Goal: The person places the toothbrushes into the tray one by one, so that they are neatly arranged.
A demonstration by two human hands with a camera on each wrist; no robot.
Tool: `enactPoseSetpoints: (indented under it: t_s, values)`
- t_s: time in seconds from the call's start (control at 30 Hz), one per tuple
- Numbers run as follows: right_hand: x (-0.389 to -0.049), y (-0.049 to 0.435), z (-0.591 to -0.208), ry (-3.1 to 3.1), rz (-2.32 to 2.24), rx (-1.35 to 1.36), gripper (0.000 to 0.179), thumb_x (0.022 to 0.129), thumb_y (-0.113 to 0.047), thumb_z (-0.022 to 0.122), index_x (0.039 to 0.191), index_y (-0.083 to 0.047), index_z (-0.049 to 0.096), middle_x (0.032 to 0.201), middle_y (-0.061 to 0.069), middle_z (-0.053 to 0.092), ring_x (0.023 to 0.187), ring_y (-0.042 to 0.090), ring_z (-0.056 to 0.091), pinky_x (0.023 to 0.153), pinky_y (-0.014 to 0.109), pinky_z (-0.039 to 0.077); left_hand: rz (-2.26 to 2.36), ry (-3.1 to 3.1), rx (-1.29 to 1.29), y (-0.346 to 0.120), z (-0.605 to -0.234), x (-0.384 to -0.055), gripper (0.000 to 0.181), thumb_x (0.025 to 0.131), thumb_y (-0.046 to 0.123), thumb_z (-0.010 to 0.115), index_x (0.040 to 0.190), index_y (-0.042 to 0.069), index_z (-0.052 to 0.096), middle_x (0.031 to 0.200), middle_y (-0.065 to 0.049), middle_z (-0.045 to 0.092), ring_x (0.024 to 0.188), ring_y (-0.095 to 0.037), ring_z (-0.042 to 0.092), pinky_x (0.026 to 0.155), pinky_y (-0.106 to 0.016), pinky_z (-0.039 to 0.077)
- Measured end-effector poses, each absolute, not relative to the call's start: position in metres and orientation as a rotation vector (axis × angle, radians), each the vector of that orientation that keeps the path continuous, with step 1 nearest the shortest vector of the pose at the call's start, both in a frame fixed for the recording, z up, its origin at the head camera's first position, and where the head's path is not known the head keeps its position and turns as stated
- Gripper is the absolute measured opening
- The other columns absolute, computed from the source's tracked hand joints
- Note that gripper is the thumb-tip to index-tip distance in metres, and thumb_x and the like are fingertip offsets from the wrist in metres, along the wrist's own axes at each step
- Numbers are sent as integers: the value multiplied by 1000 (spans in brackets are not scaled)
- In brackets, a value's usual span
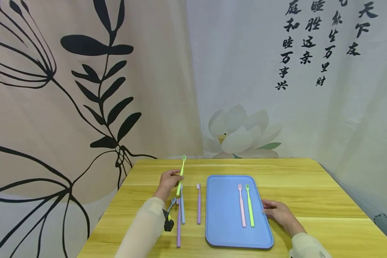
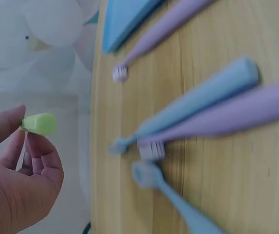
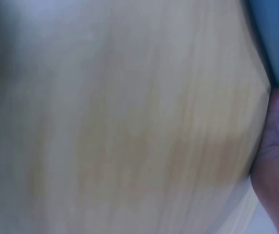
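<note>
My left hand (image 1: 169, 182) pinches a green toothbrush (image 1: 179, 188) between thumb and fingers, its head pointing up and away. In the left wrist view, the handle end of that brush faces the camera. Below this hand lie two blue toothbrushes (image 1: 182, 211) (image 2: 178, 204) and a purple toothbrush (image 1: 178, 229), close together. To the right is another purple toothbrush (image 1: 199, 206). A pink toothbrush (image 1: 242, 208) and a second green toothbrush (image 1: 250, 208) lie side by side in the blue tray (image 1: 222, 215). The fingers of my right hand (image 1: 282, 214) touch the tray's right rim.
The wooden table (image 1: 325, 200) has its far edge close to a printed curtain (image 1: 161, 89). A small black device (image 1: 168, 224) is worn at my left wrist. The tray stands right of the loose toothbrushes.
</note>
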State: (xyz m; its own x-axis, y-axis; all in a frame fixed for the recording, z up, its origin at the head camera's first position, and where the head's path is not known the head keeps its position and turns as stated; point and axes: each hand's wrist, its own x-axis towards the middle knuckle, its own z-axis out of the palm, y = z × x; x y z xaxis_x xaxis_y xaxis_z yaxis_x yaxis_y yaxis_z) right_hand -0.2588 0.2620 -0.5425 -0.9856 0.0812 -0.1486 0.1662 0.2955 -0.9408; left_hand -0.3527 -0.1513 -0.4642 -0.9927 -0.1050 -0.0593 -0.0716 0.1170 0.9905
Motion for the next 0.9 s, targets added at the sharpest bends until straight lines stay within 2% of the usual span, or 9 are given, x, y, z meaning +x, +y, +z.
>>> enactPoseSetpoints:
  t_s: [0.2, 0.43, 0.7, 0.9]
  values:
    - [-259, 262, -543, 2465, -1808, 229, 49, 89, 5, 65, 135, 14, 51, 116, 20, 59, 100, 21, 60, 83, 33, 56, -2113, -2297, 172, -130, -463, -350, 38, 89, 1, 71, 125, -6, 62, 98, -14, 67, 85, -24, 63, 72, -31, 50]
    - [-261, 263, -544, 2435, -1816, 237, 50, 90, 4, 66, 136, 14, 50, 120, 23, 61, 102, 23, 62, 83, 36, 56, -2166, -2260, 180, -100, -463, -347, 36, 88, 0, 71, 123, -4, 64, 96, -11, 66, 81, -19, 63, 82, -40, 53]
    - [-261, 264, -546, 2437, -1821, 244, 49, 89, 4, 66, 135, 13, 51, 118, 21, 62, 100, 21, 61, 82, 34, 56, -2207, -2222, 172, -56, -469, -337, 33, 86, -4, 71, 118, -5, 66, 90, -11, 67, 71, -15, 58, 63, -25, 47]
    - [-261, 264, -545, 2439, -1833, 236, 49, 89, 4, 66, 135, 14, 51, 117, 21, 62, 100, 21, 60, 82, 34, 56, -2171, -2242, 206, -21, -481, -320, 32, 83, -4, 73, 114, -5, 68, 89, -9, 65, 67, -12, 54, 63, -26, 48]
